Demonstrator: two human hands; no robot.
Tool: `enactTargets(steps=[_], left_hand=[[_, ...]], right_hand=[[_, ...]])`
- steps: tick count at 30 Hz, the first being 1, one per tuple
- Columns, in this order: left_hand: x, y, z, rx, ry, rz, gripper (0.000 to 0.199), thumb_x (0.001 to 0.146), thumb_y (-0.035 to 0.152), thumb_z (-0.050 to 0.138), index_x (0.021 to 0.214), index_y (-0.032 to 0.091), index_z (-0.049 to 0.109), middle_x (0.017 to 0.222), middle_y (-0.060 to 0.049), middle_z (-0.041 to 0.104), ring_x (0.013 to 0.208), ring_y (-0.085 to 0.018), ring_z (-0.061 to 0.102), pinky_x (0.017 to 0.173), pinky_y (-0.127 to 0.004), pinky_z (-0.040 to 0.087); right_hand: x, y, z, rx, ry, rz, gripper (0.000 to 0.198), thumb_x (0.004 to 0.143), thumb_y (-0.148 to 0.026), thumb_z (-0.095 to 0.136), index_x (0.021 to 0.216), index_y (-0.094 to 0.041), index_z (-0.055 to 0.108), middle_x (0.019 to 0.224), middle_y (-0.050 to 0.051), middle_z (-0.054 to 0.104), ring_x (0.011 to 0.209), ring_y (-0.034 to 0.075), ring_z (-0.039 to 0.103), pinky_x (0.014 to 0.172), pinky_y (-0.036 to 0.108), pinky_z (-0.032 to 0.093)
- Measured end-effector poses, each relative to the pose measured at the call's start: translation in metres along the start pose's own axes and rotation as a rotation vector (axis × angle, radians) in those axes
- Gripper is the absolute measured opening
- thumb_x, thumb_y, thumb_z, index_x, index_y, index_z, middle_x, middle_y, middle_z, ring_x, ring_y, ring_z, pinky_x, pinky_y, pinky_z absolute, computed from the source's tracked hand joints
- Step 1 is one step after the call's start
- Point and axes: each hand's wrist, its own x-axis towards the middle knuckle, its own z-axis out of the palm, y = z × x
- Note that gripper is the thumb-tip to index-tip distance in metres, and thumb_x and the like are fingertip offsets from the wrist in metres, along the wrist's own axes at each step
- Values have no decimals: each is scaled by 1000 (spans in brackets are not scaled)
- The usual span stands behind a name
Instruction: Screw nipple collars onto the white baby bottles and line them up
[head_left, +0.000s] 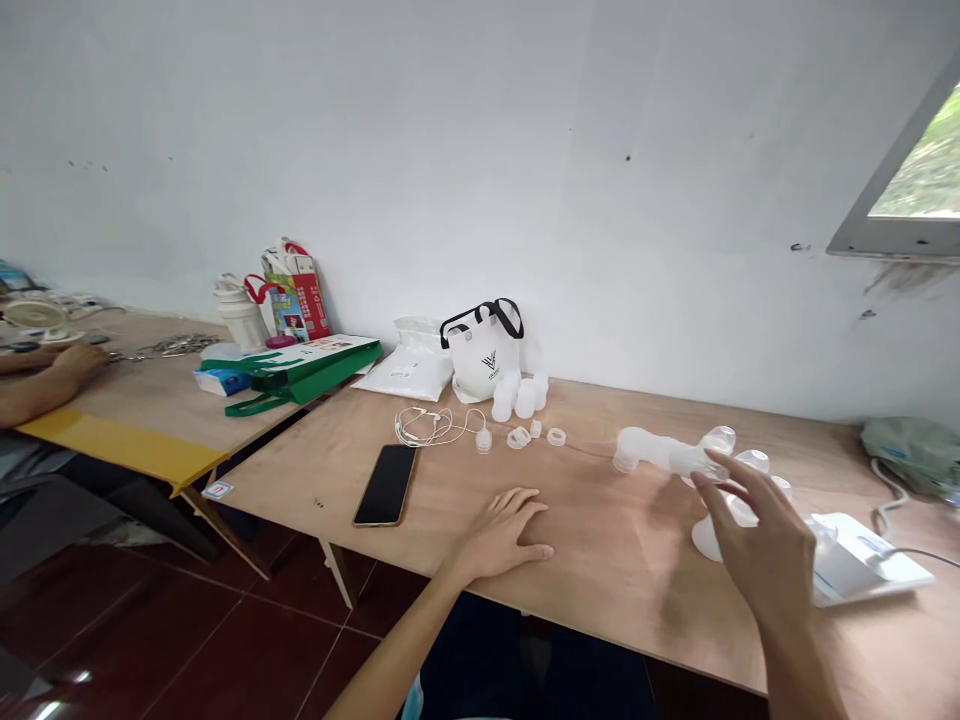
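My left hand (504, 535) lies palm down near the table's front edge, fingers stretched and thumb apart, holding nothing. At the right, my right hand (765, 540) hovers with bent, parted fingers over a group of translucent plastic cups. Its thumb and index tips are close to a row of frosted cups (652, 448); blur hides whether they touch. Beyond the fingertips is a clear domed piece (720, 438). Partly behind the hand sits a funnel-shaped translucent piece (706, 540). Near the middle lie small plastic rings (556, 437) and a ribbed cap (484, 441).
Frosted bottles (525, 398) stand before a white bag (484, 360) with black handles. A phone (385, 486), white earphones (427, 428) and a white packet (411, 365) lie leftward. A white device (870, 560) with a cable sits at right. Another person's hand (79, 362) rests on the left table.
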Motion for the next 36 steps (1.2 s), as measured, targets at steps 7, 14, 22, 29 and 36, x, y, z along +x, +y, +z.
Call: enactTargets(steps=[7, 14, 22, 29, 36], left_hand=[[0, -1, 4, 35, 80, 34, 58, 91, 58, 68, 140, 28, 58, 156, -5, 49, 144, -31, 42, 119, -48, 35], [0, 0, 4, 29, 139, 48, 46, 94, 51, 68, 134, 29, 61, 151, -5, 54, 140, -30, 46, 116, -48, 37], [0, 3, 1, 31, 122, 38, 46, 93, 48, 70, 133, 28, 62, 150, -4, 55, 140, -30, 46, 117, -47, 37], [4, -7, 9, 28, 202, 47, 26, 102, 41, 58, 123, 29, 66, 144, -2, 60, 135, -24, 51, 117, -44, 37], [2, -5, 14, 174, 229, 28, 41, 104, 47, 53, 138, 25, 58, 154, -9, 52, 145, -29, 43, 121, -49, 32]], right_hand=[[44, 41, -15, -497, -207, 79, 44, 96, -59, 48, 123, -34, 73, 122, 7, 74, 87, 29, 67, 67, 38, 42], [71, 73, 3, -562, -431, 20, 33, 88, -40, 61, 110, -25, 79, 95, 17, 76, 88, 33, 64, 75, 44, 36], [75, 83, 4, -628, -447, 98, 31, 85, -33, 61, 108, -21, 79, 95, 21, 75, 89, 33, 63, 73, 44, 35], [47, 50, 11, -603, -231, -164, 37, 96, -39, 48, 119, -22, 72, 127, 14, 69, 113, 36, 57, 89, 49, 42], [-45, -1, 73, -246, -623, -326, 38, 102, -29, 38, 113, -25, 74, 128, 10, 72, 117, 29, 65, 95, 45, 48]])
